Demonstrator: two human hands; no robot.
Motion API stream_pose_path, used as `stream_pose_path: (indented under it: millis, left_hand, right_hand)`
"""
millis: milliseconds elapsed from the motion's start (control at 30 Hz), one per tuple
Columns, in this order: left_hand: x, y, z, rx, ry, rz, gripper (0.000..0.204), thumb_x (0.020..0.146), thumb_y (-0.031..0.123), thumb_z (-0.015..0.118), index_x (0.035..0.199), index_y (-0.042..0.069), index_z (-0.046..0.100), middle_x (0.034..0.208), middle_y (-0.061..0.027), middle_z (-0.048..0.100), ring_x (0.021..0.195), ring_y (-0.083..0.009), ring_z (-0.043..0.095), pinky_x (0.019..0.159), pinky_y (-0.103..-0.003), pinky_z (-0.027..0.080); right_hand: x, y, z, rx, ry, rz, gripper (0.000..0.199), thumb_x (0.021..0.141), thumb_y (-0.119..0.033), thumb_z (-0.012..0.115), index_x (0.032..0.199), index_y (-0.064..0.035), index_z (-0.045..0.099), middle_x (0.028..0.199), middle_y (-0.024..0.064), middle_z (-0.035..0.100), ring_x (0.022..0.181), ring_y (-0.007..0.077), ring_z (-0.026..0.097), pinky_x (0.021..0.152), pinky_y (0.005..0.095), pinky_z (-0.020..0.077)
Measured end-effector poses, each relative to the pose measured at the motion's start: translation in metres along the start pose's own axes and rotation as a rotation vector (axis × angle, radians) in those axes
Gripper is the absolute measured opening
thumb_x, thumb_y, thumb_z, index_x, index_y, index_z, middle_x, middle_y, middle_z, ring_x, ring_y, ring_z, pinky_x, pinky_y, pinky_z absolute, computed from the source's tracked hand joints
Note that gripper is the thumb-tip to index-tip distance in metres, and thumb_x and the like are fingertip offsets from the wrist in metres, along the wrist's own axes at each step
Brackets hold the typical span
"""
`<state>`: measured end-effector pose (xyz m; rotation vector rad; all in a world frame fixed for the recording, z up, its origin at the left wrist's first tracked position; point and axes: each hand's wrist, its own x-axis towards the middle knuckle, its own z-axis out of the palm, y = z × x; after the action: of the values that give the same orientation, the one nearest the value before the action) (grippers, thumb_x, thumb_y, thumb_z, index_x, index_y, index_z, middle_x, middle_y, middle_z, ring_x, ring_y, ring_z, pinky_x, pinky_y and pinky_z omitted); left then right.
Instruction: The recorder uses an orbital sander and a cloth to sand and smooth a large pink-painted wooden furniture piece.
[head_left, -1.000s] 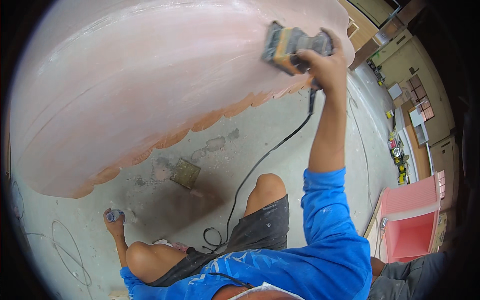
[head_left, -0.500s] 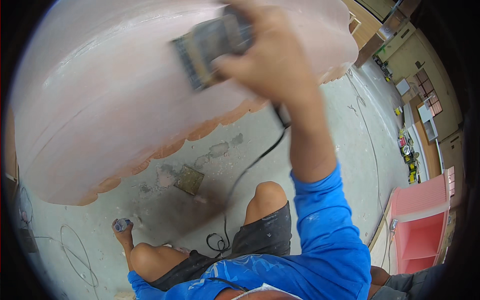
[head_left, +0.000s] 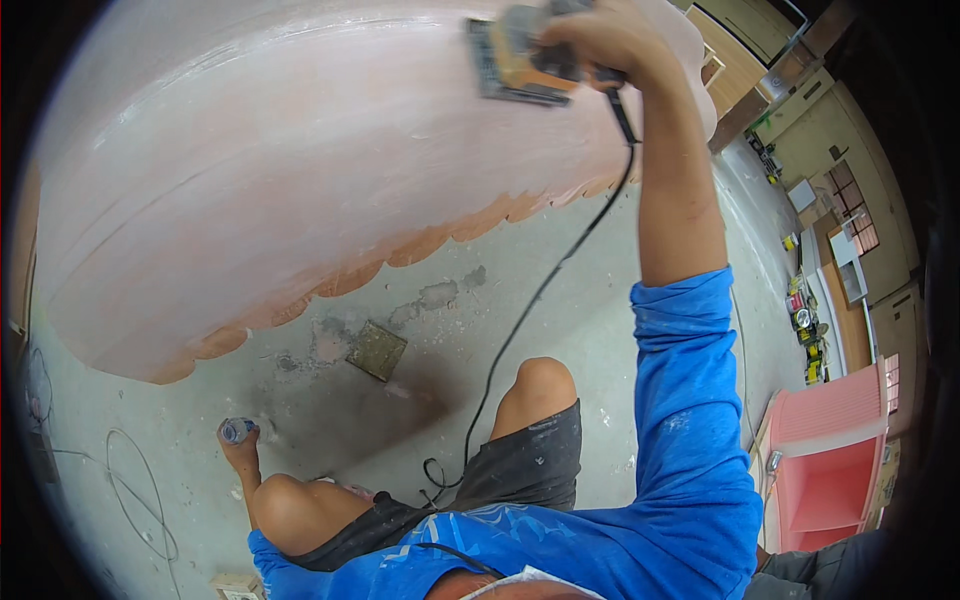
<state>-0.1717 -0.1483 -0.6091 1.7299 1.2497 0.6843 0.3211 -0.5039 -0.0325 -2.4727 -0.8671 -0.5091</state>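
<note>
My right hand point(head_left: 610, 45) is stretched up at the top and wraps round the body of an electric sander point(head_left: 520, 60). The sander's flat pad lies at the surface of a large, curved, pale pink panel point(head_left: 280, 150) with a scalloped orange-brown lower edge; blur hides whether they touch. From the tool a black cord point(head_left: 545, 285) runs down between my knees. Low on the left, beside my knee, my left hand point(head_left: 240, 452) is closed round what looks like a clear bluish plastic bottle point(head_left: 238, 430), seen end-on.
A square drain cover point(head_left: 377, 350) sits in the stained grey floor below the panel. Loose cable point(head_left: 140, 500) coils at left. On the right stand a pink cabinet point(head_left: 830, 460) and a bench point(head_left: 845, 300) with several cans. Part of another person's grey clothing point(head_left: 820, 575) shows at lower right.
My right hand and the sander have moved right and upward across the panel, drawing the cord straighter. My left hand with the bottle has shifted slightly left and up in the view.
</note>
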Motion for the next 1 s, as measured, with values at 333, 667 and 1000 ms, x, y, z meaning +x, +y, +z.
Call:
stream_pose_path:
  millis: [333, 667, 1000]
  left_hand:
    - [0.0, -0.006, -0.003, 0.048, 0.03, -0.005, 0.069, 0.066, 0.008, 0.087, 0.126, 0.003, 0.054, 0.112, -0.0099, 0.063, 0.105, -0.0231, 0.06, 0.095, -0.034, 0.047]
    - [-0.001, -0.01, 0.001, -0.054, -0.066, 0.032, 0.069, 0.07, 0.009, 0.086, 0.129, 0.001, 0.05, 0.116, -0.0111, 0.061, 0.107, -0.0224, 0.059, 0.096, -0.034, 0.047]
    - [-0.006, -0.014, -0.001, -0.031, 0.027, 0.121, 0.077, 0.068, 0.012, 0.089, 0.133, 0.001, 0.048, 0.124, -0.0142, 0.058, 0.112, -0.0247, 0.058, 0.098, -0.035, 0.047]
  right_hand:
    - [-0.061, -0.123, 0.011, 0.155, -0.208, -0.629, 0.051, 0.082, -0.008, 0.058, 0.132, 0.0029, 0.054, 0.103, 0.0302, 0.068, 0.102, 0.043, 0.067, 0.093, 0.0427, 0.0522]
    - [-0.031, 0.034, -0.019, 0.145, 0.12, 0.436, 0.076, 0.067, -0.005, 0.078, 0.138, -0.0092, 0.052, 0.08, 0.012, 0.064, 0.049, 0.0173, 0.057, 0.039, 0.0321, 0.0424]
    - [-0.047, -0.011, 0.019, 0.108, 0.123, 0.077, 0.075, 0.065, -0.017, 0.082, 0.134, -0.006, 0.056, 0.099, 0.0172, 0.069, 0.072, 0.0231, 0.069, 0.06, 0.0356, 0.0556]
